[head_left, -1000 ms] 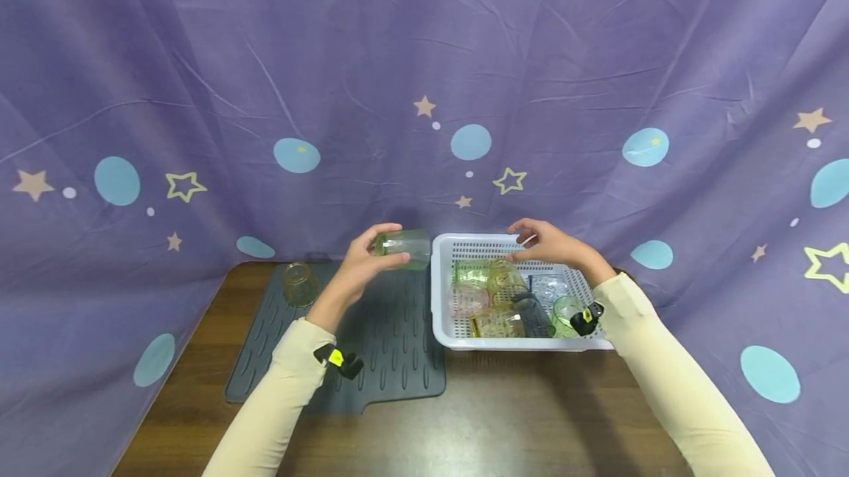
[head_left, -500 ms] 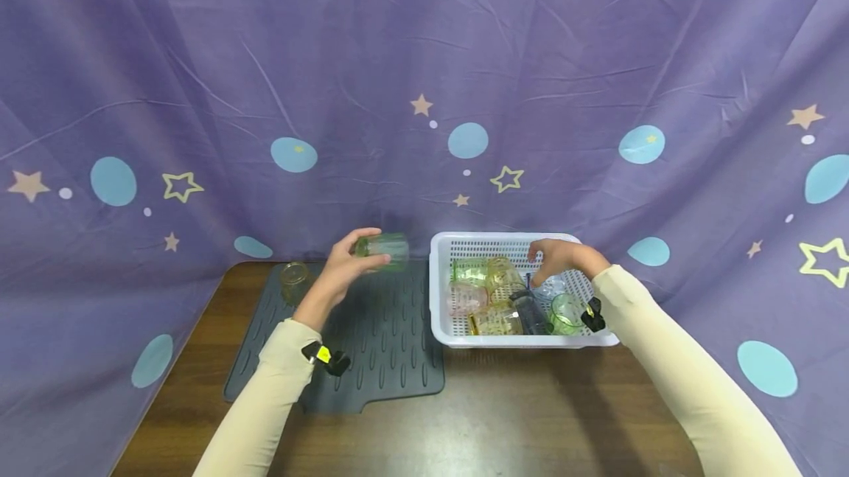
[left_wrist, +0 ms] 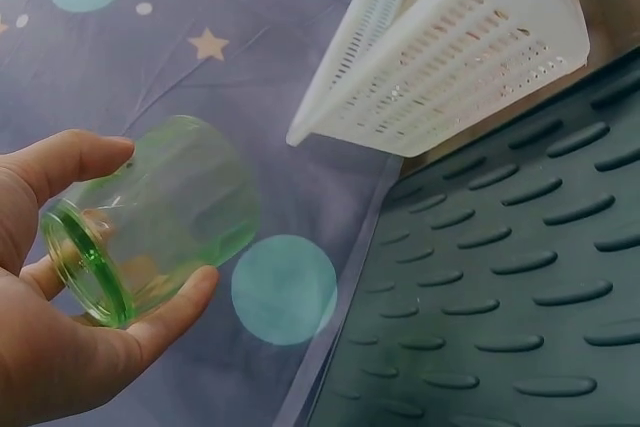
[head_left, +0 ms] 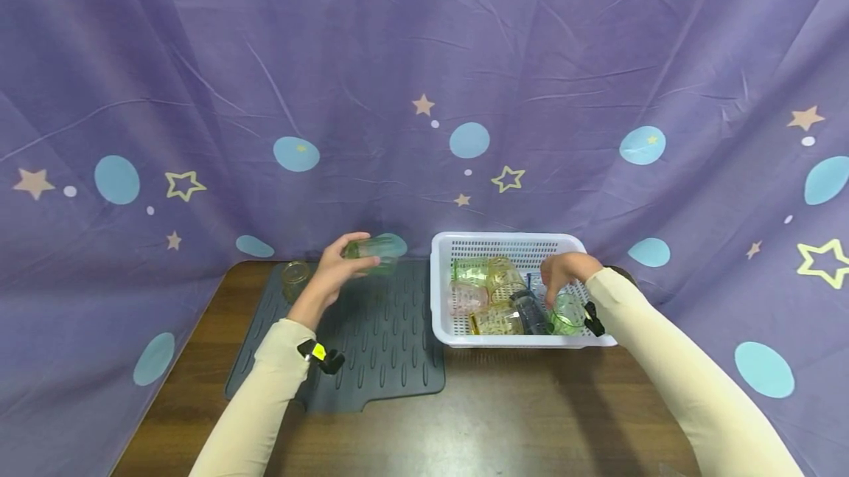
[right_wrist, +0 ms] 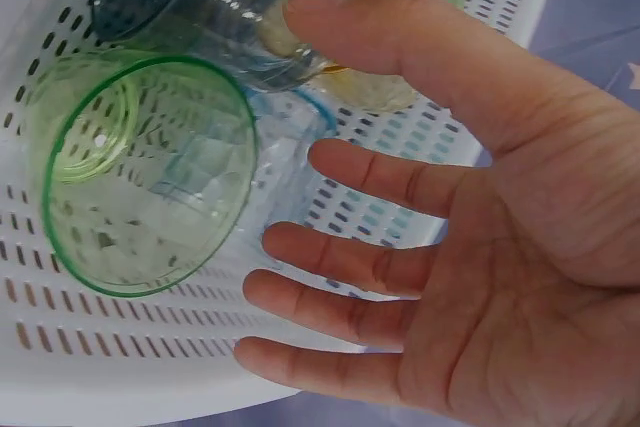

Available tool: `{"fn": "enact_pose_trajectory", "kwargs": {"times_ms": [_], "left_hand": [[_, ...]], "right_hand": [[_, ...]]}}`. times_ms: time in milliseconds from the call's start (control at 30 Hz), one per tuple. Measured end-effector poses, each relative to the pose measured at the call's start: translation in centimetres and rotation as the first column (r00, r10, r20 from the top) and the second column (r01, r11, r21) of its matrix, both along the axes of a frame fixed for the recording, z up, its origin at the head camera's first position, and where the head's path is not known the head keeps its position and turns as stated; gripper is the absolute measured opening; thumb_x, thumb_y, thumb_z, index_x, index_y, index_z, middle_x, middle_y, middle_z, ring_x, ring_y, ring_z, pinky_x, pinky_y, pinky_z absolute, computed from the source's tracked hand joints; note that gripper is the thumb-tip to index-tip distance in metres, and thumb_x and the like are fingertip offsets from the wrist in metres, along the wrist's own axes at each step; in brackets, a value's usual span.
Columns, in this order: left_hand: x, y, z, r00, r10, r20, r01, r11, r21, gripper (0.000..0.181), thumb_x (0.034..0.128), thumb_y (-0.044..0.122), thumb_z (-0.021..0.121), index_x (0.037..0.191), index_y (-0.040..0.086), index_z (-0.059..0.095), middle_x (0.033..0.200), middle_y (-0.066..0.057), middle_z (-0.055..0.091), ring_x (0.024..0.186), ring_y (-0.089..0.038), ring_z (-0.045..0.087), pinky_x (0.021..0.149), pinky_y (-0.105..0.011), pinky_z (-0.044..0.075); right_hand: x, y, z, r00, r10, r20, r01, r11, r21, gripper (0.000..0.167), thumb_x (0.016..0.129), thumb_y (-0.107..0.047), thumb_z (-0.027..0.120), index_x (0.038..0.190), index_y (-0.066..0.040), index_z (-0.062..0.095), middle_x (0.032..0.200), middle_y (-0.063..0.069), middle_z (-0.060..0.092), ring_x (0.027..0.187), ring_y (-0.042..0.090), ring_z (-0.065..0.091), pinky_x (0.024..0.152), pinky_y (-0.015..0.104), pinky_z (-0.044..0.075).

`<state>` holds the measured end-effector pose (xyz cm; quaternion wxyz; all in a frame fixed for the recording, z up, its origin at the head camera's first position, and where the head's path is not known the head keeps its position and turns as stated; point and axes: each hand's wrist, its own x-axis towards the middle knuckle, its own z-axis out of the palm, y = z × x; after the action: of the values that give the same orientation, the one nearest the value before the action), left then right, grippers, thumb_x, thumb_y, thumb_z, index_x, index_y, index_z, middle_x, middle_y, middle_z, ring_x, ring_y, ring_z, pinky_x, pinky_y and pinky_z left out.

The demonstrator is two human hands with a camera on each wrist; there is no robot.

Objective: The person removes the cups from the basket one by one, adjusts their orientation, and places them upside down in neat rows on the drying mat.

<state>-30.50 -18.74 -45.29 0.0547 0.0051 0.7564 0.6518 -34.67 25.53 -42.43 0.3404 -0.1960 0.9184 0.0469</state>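
Observation:
My left hand (head_left: 337,269) grips a clear green glass (left_wrist: 175,212) near its thick base, thumb and fingers on opposite sides. The glass lies sideways in the air above the dark drying mat (head_left: 385,359), its far end toward the basket. Over the right part of the white basket (head_left: 524,342) hangs my right hand (right_wrist: 470,237), fingers spread and holding nothing. Nearest to it are a green-rimmed glass (right_wrist: 150,177), a light blue glass (right_wrist: 290,147) and a dark grey-blue glass (right_wrist: 215,12); whether a fingertip touches any is hard to tell.
An amber glass (head_left: 295,280) stands at the mat's back left. Inside the basket's left half lie a pink glass (head_left: 468,298), a light green glass (head_left: 469,271) and yellow glasses (head_left: 497,321). A purple patterned curtain (head_left: 371,93) hangs behind the wooden table (head_left: 504,418).
My left hand has carried the green glass leftward, away from the basket and over the mat. My right hand has moved right and lower, down into the basket toward the green-rimmed glass.

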Motion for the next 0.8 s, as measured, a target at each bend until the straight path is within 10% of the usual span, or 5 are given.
{"fn": "enact_pose_trajectory", "kwargs": {"times_ms": [300, 567, 800], "left_hand": [[-0.4, -0.8, -0.9, 0.998, 0.053, 0.025, -0.053, 0.999, -0.008, 0.066, 0.0872, 0.010, 0.079, 0.146, 0.010, 0.050, 0.146, -0.021, 0.049, 0.088, -0.006, 0.068, 0.091, -0.039, 0.060], [-1.3, -2.1, -1.7, 0.996, 0.083, 0.038, -0.077, 0.988, -0.131, 0.067, 0.0881, 0.011, 0.077, 0.148, 0.009, 0.048, 0.161, -0.016, 0.035, 0.130, -0.037, 0.055, 0.100, -0.050, 0.054], [-2.0, -3.2, -1.7, 0.995, 0.093, -0.028, -0.097, 0.938, -0.333, 0.066, 0.0858, 0.010, 0.078, 0.146, 0.006, 0.050, 0.160, -0.021, 0.037, 0.142, -0.044, 0.040, 0.112, -0.058, 0.041]], "right_hand": [[0.3, 0.7, -1.2, 0.996, -0.054, 0.067, 0.054, 0.998, 0.012, 0.025, 0.077, -0.029, 0.083, 0.082, -0.012, 0.065, 0.085, -0.005, 0.058, 0.093, 0.018, 0.065, 0.084, 0.041, 0.061], [0.8, 1.6, -2.3, 0.964, -0.208, 0.164, 0.218, 0.975, -0.048, 0.025, 0.076, -0.021, 0.083, 0.088, -0.009, 0.066, 0.100, 0.002, 0.068, 0.105, 0.034, 0.069, 0.082, 0.049, 0.061], [1.2, 2.2, -2.6, 0.937, -0.307, 0.168, 0.324, 0.943, -0.081, 0.049, 0.072, -0.022, 0.088, 0.109, -0.005, 0.061, 0.126, 0.021, 0.066, 0.115, 0.056, 0.062, 0.072, 0.050, 0.062]]}}
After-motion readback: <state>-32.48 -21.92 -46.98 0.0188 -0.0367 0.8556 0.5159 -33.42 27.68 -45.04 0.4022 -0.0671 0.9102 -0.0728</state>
